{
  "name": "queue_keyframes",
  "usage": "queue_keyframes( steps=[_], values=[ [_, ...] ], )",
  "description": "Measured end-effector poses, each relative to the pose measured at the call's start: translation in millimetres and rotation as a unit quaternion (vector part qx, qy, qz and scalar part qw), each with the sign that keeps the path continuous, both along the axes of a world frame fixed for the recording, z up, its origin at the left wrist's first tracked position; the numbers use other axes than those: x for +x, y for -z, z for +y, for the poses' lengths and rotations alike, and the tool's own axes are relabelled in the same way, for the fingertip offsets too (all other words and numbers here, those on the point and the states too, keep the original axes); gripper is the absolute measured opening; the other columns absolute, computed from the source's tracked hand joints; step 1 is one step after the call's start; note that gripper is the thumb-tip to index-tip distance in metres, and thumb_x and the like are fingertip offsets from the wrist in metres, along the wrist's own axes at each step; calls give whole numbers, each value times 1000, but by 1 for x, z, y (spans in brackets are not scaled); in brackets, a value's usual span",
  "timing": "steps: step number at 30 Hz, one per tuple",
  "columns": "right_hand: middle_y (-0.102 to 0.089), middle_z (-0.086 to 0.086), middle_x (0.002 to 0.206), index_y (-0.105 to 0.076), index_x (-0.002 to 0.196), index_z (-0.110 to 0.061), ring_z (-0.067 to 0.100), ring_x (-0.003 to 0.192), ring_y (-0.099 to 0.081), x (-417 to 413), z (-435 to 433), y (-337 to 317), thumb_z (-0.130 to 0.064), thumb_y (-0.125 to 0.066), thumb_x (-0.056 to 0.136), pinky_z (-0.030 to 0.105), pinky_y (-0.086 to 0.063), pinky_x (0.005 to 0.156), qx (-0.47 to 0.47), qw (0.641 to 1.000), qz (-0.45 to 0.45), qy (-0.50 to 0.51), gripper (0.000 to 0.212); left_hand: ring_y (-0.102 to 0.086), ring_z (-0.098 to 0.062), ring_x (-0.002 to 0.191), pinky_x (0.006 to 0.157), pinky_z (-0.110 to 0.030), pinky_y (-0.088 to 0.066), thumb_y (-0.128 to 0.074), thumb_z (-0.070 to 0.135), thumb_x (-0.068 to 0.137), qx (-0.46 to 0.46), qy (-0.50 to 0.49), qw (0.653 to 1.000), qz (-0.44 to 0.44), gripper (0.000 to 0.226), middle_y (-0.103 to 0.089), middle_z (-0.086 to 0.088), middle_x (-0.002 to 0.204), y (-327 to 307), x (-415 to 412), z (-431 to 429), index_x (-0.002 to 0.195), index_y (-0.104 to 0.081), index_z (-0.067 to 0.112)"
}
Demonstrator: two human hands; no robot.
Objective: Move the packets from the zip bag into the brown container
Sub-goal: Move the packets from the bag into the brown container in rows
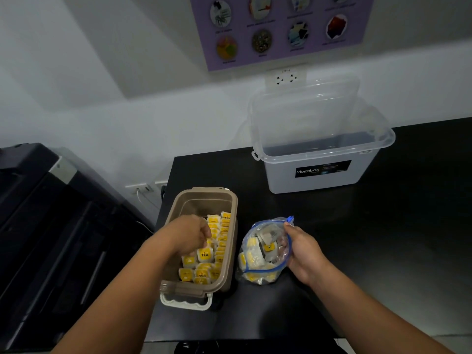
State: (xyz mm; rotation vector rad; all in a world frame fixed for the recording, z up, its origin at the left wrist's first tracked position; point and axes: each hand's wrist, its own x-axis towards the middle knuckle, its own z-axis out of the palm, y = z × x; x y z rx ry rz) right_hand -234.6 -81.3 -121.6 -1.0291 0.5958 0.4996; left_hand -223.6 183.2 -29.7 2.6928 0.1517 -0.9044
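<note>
The left hand is lowered into the brown container, fingers curled down among the yellow-labelled packets stacked there; whether one is pinched cannot be told. The zip bag, lying on the black counter between the hands, is gripped at its open blue-edged mouth by the right hand. More packets are seen inside it. Beyond the right hand an open clear box is shown.

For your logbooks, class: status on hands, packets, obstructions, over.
Left hand down in brown container, curled among packets, grip unclear. Right hand pinches zip bag rim, more packets inside. Nothing between them.
</note>
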Motion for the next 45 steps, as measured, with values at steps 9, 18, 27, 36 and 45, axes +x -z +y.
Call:
queue_keyframes(
  steps=[9,18,27,36,45],
  values=[
    [-78,16,112,-65,126,-9,31,106,-76,0,-2,-4,-24,-48,110,51,-58,96,4,1000,-8,-10,28,-63,6,67,63,-17,-49,-61,15,98,-165,-30,972,-165,16,-73,11,87,-50,-5,-78,102,-69,28],
    [-78,18,111,-64,127,-12,33,103,-77,-1,-13,3,-27,-49,109,51,-60,91,-18,999,-19,-29,28,-65,-20,110,97,-36,-55,-69,23,92,33,44,998,-15,33,-63,-1,127,47,13,-147,125,-68,27],
    [-79,20,105,-66,122,-10,35,96,-77,-4,-21,13,-22,-55,106,48,-61,80,-54,998,-3,-40,23,-65,-22,97,80,-35,-56,-74,36,83,115,14,992,-53,34,-67,-3,107,99,1,-163,113,-69,20],
    [-80,16,100,-66,121,-10,30,90,-79,-4,-26,13,-21,-55,107,46,-61,78,-39,998,0,-49,21,-67,-23,99,78,-35,-56,-68,26,90,133,20,989,-66,29,-68,-7,110,100,-3,-165,117,-67,14],
    [-80,16,98,-66,117,-8,27,85,-79,-3,-27,18,-22,-52,108,40,-59,71,-23,999,-10,-41,22,-67,-7,77,72,-25,-57,-66,26,89,-113,-75,978,-155,9,-72,5,83,76,-19,-156,86,-75,24]
  ],
)
